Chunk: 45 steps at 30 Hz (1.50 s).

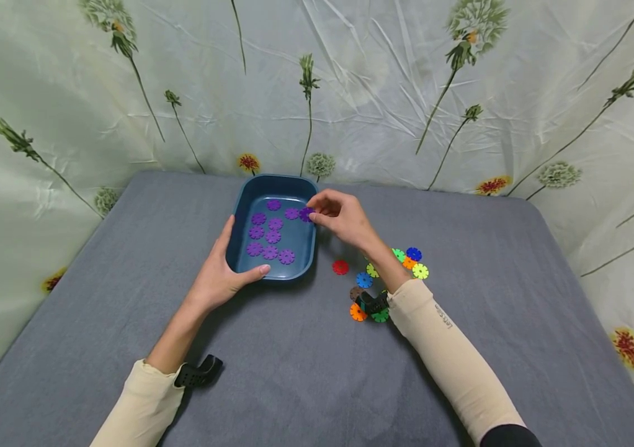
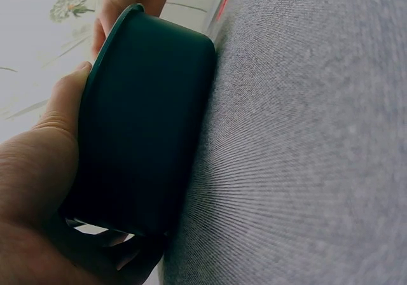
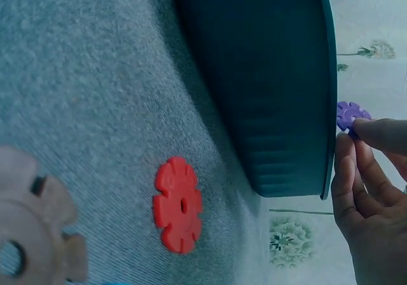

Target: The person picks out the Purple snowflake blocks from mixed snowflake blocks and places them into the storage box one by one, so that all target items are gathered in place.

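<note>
My left hand (image 1: 218, 279) grips a dark blue plastic tub (image 1: 299, 273) at its near left corner, thumb over the front rim and fingers along the left wall. In the left wrist view the tub's side (image 2: 143, 126) stands on the cloth. My right hand (image 1: 345, 217) pinches a purple notched disc (image 1: 306, 214) between thumb and fingertips at the tub's right rim. The right wrist view shows that disc (image 3: 351, 114) just above the rim. Several more purple discs (image 1: 273, 236) lie flat on the tub's floor.
Right of the tub, partly under my right forearm, several notched discs lie on the grey cloth (image 1: 294, 360): red (image 1: 340, 267), blue (image 1: 364, 280), orange (image 1: 358, 312), yellow-green (image 1: 420, 270), brown and green. A patterned curtain (image 1: 373, 93) hangs behind the table.
</note>
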Available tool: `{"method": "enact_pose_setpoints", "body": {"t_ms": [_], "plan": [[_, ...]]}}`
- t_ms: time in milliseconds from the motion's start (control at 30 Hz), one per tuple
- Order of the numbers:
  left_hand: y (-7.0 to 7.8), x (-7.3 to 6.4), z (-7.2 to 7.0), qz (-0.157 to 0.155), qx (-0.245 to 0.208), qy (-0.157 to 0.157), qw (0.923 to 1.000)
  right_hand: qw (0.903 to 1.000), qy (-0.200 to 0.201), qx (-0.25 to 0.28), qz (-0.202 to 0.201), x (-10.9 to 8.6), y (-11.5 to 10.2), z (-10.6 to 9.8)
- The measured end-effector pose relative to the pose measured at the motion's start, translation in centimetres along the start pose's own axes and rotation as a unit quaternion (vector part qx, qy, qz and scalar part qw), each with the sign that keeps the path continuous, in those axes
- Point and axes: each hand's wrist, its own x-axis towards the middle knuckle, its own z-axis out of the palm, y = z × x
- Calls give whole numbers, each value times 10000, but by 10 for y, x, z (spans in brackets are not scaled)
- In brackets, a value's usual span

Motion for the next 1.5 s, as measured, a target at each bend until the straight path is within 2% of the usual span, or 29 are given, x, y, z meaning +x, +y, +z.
{"method": "enact_pose_setpoints", "body": {"t_ms": [267,500,667,867,1267,1500], "plan": [[0,1,0,-44,43,55,10000,9996,-218,-4,-203,6,-2,-1],[0,1,0,-4,42,41,10000,9972,-504,-248,-492,11,-4,1],[1,1,2,29,56,0,10000,9963,-475,-243,-673,13,-6,3],[0,1,2,-2,-31,-11,10000,9929,-866,-548,-604,18,-12,7],[1,1,0,27,19,-26,10000,9721,-1867,-1347,-455,38,-18,9],[0,1,-1,37,74,-14,10000,9481,-2452,-1974,-459,46,-21,16]]}}
